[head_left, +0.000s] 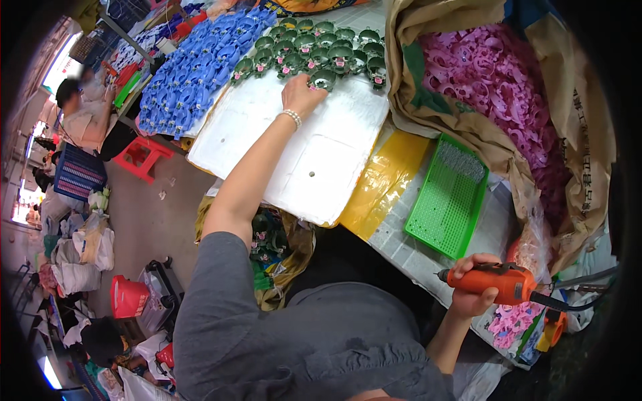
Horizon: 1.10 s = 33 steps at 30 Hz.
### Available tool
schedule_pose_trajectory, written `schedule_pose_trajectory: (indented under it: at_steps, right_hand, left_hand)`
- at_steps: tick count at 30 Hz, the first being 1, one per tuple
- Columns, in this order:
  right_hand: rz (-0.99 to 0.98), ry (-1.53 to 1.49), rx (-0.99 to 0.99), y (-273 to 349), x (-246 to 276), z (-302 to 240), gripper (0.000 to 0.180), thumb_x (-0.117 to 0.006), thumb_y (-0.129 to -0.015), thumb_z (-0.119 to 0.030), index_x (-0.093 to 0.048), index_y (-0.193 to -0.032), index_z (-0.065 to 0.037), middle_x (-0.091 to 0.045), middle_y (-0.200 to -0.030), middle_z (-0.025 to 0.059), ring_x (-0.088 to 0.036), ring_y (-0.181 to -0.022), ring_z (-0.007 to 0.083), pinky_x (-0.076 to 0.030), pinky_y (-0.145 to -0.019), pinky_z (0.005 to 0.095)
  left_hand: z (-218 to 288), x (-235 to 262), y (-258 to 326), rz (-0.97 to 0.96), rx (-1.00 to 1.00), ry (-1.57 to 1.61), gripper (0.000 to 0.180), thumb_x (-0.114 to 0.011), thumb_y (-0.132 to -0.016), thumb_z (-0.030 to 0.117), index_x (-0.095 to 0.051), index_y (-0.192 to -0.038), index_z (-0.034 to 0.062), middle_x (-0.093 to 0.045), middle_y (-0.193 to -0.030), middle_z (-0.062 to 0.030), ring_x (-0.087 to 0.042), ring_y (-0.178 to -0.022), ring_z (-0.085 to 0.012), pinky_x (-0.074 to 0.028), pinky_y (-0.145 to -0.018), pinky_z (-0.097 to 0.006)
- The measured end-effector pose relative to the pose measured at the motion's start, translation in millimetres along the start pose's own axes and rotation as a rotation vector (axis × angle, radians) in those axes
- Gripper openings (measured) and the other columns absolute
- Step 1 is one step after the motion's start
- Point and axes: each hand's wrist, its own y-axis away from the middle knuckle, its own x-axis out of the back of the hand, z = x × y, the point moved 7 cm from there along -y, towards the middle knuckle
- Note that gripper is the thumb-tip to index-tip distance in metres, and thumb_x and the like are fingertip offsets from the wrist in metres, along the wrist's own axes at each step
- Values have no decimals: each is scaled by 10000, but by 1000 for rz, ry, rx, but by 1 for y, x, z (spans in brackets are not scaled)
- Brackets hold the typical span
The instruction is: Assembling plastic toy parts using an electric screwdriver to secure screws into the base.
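My left hand [302, 95], with a beaded bracelet at the wrist, reaches to the front edge of a group of dark green plastic parts [304, 43] with small pink pieces on them. Its fingertips close on the rim of one round green plastic part [324, 79] at the edge of the white board [267, 147]. At the lower right my right hand [471, 287] is wrapped round an orange electric screwdriver [501, 284]. The tool's dark tip points left, and a black cord runs from its back end.
Blue plastic parts [190, 70] cover the board's far left. A green perforated tray [448, 200] with small screws [461, 160] lies right of it. Behind stands a big brown sack [414, 67] of pink parts [481, 73]. A red stool [142, 159] and another person [87, 110] are at left.
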Motion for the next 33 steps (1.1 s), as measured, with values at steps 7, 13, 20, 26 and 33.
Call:
schedule_pose_trajectory:
  at_steps: [7,13,20,26,33]
  right_hand:
    - [-19,-28,-16,0,-7,3,728,-625,-723,-614,-442,-1035,17,-534,-809,96,-509,-668,177,-435,-633,298]
    - [-29,-31,-8,6,-6,0,727,-615,-729,-619,-442,-1039,15,-538,-817,98,-507,-664,173,-430,-638,297]
    - [-67,-32,31,5,-2,-12,722,-582,-757,-615,-442,-1053,29,-541,-827,106,-512,-668,181,-417,-645,317]
    - [-61,-20,23,-4,-1,-19,760,-557,-745,-650,-439,-1059,32,-531,-841,106,-510,-680,182,-416,-661,324]
    - [-63,-46,-4,-19,1,-20,805,-578,-703,-671,-465,-1069,37,-545,-857,114,-537,-730,196,-457,-660,321]
  left_hand:
    - [-2,20,30,-68,3,-45,422,-676,-592,282,-583,-877,-15,-602,-861,-191,-584,-829,-320,-467,-757,-376]
    - [-1,33,61,-185,50,14,407,-711,-553,265,-525,-809,10,-595,-786,-156,-580,-736,-276,-465,-670,-344]
    - [2,21,109,-234,59,522,462,-778,-533,172,-466,-844,33,-543,-752,-42,-529,-657,-144,-442,-589,-251]
    - [49,10,168,-432,204,1111,470,-725,-668,-1,-481,-1069,23,-591,-904,-55,-587,-720,-116,-480,-613,-217]
    - [91,-5,230,-729,388,1451,466,-662,-727,-11,-480,-1155,16,-600,-1005,-124,-625,-756,-149,-514,-688,-258]
